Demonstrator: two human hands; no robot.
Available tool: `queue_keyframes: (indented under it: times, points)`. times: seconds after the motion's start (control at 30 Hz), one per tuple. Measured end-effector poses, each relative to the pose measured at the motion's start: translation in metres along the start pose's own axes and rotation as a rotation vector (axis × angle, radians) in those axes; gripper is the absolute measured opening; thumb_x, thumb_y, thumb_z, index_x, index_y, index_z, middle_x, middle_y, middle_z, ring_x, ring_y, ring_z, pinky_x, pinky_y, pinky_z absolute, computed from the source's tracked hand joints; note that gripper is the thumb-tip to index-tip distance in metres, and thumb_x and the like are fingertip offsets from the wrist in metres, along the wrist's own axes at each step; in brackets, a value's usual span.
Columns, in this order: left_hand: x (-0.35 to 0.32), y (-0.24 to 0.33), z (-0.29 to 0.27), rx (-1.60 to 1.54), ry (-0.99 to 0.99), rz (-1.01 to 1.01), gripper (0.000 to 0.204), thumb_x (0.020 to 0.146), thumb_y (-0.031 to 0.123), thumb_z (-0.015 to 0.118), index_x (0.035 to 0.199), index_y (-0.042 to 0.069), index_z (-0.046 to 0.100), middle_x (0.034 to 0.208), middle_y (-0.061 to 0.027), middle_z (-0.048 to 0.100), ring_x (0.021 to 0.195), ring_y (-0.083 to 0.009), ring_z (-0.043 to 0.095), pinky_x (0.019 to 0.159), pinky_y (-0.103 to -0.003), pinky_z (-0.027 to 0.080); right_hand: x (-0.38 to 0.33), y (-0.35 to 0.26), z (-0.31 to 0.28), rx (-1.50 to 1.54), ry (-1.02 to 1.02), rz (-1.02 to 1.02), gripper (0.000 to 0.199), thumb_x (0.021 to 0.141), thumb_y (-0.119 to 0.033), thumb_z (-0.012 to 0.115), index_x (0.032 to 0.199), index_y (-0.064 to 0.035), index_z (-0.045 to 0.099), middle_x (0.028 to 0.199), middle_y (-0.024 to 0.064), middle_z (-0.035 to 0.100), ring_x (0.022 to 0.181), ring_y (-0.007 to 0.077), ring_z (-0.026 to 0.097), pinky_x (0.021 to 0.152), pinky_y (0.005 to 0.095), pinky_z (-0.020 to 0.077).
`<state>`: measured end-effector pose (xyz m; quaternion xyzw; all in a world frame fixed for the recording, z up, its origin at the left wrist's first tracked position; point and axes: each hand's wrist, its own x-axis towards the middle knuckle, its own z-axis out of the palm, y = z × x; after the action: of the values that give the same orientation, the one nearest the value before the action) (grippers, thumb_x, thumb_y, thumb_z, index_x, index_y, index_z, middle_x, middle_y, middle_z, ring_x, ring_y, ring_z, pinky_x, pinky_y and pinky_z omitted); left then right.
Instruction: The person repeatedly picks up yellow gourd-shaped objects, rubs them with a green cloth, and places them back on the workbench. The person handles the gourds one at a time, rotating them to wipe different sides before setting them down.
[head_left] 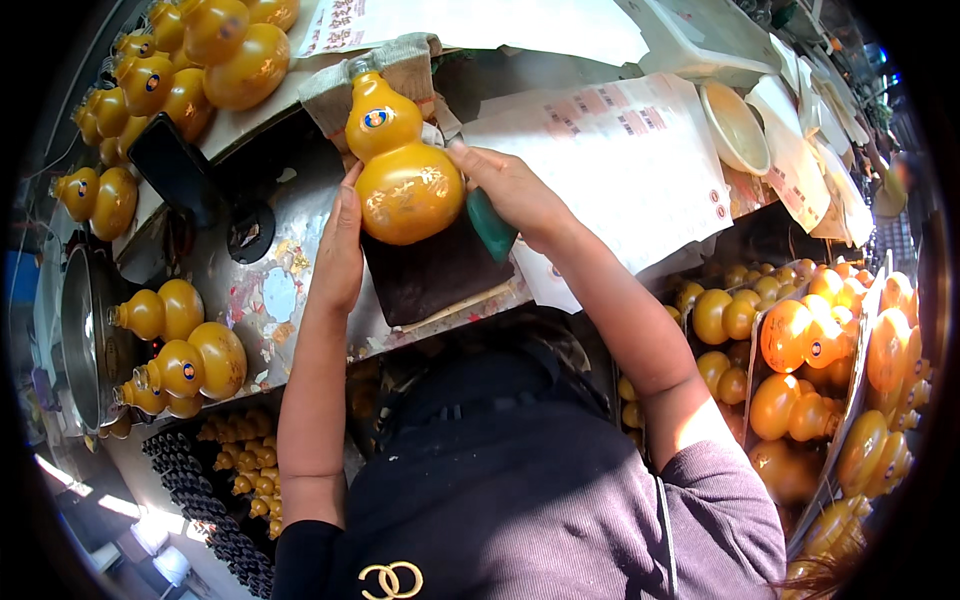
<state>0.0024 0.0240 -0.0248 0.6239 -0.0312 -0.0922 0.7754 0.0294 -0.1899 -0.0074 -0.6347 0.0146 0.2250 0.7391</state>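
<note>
Gourd-shaped bottle [403,165]: one, two-lobed, glossy amber-yellow, with a small upper lobe, a pinched waist and a broader, rounder lower lobe.
Neck: short, narrow, clear and glass-like, pointing away from the person.
Upper lobe: bears a small round emblem, blue with a lighter and orange centre.
Lower lobe: pale gold-and-white ornament scattered across the front; bright highlights; details too small to read.
Position: tilted back between the two hands, above the near edge of a dark brown pad [425,290], upper part in front of a greyish cloth [325,98]; whether its base touches the pad cannot be told.
Left hand [342,245]: holding the lower lobe's left side, thumb lying along it, remaining fingers partly hidden.
Right hand [515,198]: holding the lower lobe's right shoulder with bent fingers, some out of sight; a teal object [489,228] shows just under the palm.
</note>
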Motion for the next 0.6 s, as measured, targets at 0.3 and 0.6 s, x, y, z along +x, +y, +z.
queue_keyframes:
  times: [0.3,0.6]
  points:
    - [-0.008,-0.002,0.004,0.133,-0.011,0.074,0.071,0.099,0.052,0.036,0.148,0.001,0.023,0.144,-0.0128,0.037,0.134,-0.0207,0.036,0.113,-0.033,0.023,-0.006,-0.002,0.000,-0.098,-0.096,-0.099,0.064,0.090,-0.050,0.061,0.128,0.0000,0.056,0.112,0.0082,0.063,0.103,0.0119,0.056,0.091,0.0253,0.0428]
    - [-0.001,0.010,0.018,0.062,0.067,0.028,0.065,0.099,0.046,0.044,0.143,0.000,0.029,0.136,-0.0121,0.045,0.128,-0.0179,0.042,0.109,-0.031,0.029,0.004,-0.014,0.003,-0.189,-0.106,-0.014,0.059,0.091,-0.051,0.057,0.124,-0.0017,0.061,0.110,0.0061,0.064,0.100,0.0116,0.057,0.089,0.0248,0.0437]
